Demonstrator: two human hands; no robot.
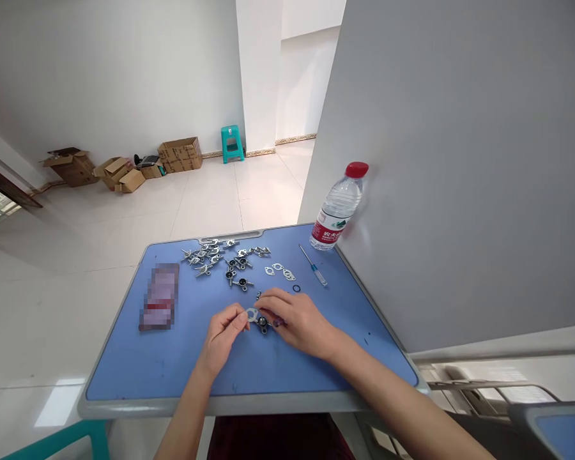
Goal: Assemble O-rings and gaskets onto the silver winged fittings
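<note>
Pale walls point(124, 70) and a glossy tiled floor point(206, 204) make up the far side of the room in the head view. Open boxes point(179, 155) stand along the foot of the wall, with a green stool point(232, 144) to their right. A grey panel point(460, 172) rises along the right side of the blue bench point(182, 364).

Near the front middle of the bench, the left hand point(223, 332) holds a gasket point(252, 314). Its grip is narrow, thumb and fingers pinching the left edge of the flat piece; the remainder projects to the right, toward the other hand. The right hand point(294, 317) is curled over from the right, fingertips at the gasket's right side. Whether they touch it cannot be told, nor whether that grip is closed on anything. A fitting point(262, 322) with a dark round centre sits between the hands, just right of the gasket and partly covered by the right fingers. Whether it is held or rests on the bench cannot be determined.

Beyond the hands, loose fittings point(242, 283) lie scattered, the densest cluster toward the far left. Spare gaskets point(269, 271) lie right of these, two overlapping, with a dark ring point(296, 288) just nearer. Further right lies a screwdriver point(319, 275), shaft pointing away. A red-capped bottle point(338, 207) stands at the far right corner, beside the panel. At left lies an oblong item point(160, 297), pixelated beyond identification.
</note>
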